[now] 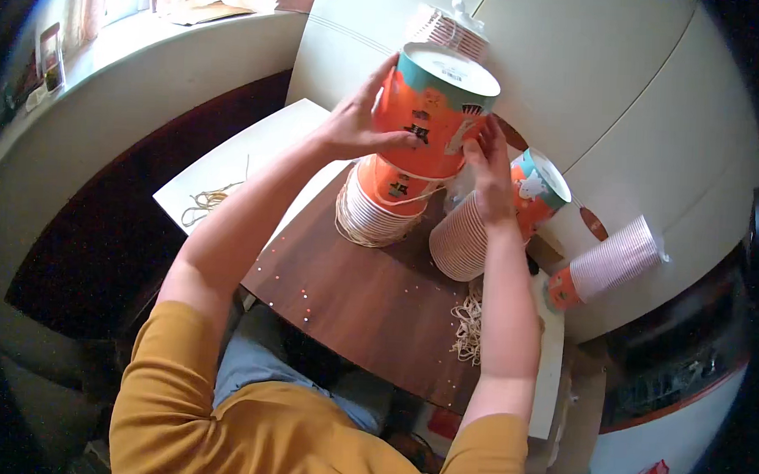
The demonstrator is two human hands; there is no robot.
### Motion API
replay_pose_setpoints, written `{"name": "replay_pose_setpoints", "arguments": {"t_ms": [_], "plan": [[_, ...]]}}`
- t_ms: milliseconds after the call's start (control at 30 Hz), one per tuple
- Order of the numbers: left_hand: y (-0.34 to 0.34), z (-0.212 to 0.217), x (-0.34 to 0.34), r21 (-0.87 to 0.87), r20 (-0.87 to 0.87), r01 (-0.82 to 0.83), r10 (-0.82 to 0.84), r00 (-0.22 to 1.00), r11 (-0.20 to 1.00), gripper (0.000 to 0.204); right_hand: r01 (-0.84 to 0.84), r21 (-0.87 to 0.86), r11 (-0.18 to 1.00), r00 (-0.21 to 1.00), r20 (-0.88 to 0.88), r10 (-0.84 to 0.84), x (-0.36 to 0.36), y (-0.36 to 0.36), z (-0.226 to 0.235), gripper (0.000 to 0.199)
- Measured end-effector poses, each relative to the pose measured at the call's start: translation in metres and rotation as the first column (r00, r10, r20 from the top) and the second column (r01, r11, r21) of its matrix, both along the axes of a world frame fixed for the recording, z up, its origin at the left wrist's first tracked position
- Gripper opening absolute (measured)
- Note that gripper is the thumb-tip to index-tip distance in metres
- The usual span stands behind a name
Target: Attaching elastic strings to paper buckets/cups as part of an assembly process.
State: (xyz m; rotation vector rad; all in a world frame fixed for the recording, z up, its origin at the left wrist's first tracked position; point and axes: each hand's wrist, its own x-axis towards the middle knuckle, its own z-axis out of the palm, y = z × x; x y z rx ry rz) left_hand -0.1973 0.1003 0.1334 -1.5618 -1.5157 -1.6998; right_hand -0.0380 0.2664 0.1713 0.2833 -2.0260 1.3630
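Note:
An orange paper bucket with a teal band and cartoon prints is upside down, its white base on top. My left hand grips its left side, thumb across the front. My right hand holds its right side, fingers against the wall. Directly below is a stack of nested buckets with an orange one on top and pale rims beneath. Thin cord hangs around this stack; whether the held bucket touches it I cannot tell. To the right stands another inverted stack, partly behind my right forearm.
A tangle of beige cord lies on the brown tabletop, among scattered small white bits. More cord rests on the white surface at left. An orange-and-teal bucket and a tilted stack of buckets stand at right.

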Motion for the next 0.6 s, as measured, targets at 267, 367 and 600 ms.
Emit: {"name": "replay_pose_setpoints", "arguments": {"t_ms": [267,367,600], "plan": [[0.053,-0.116,-0.038,-0.221,0.1,-0.089,0.114,0.989,0.971,0.118,0.212,0.038,0.977,0.92,0.329,-0.212,-0.05,0.063,-0.127,0.059],[0.021,-0.133,-0.028,-0.48,0.094,-0.102,0.167,0.982,0.871,0.1,0.132,-0.063,0.989,0.935,0.338,-0.104,-0.02,0.051,-0.136,0.061],[-0.273,-0.073,-0.205,0.325,-0.035,-0.894,0.949,0.315,0.309,0.014,0.487,0.462,0.741,0.781,0.149,-0.607,0.144,0.006,-0.102,0.028]]}}
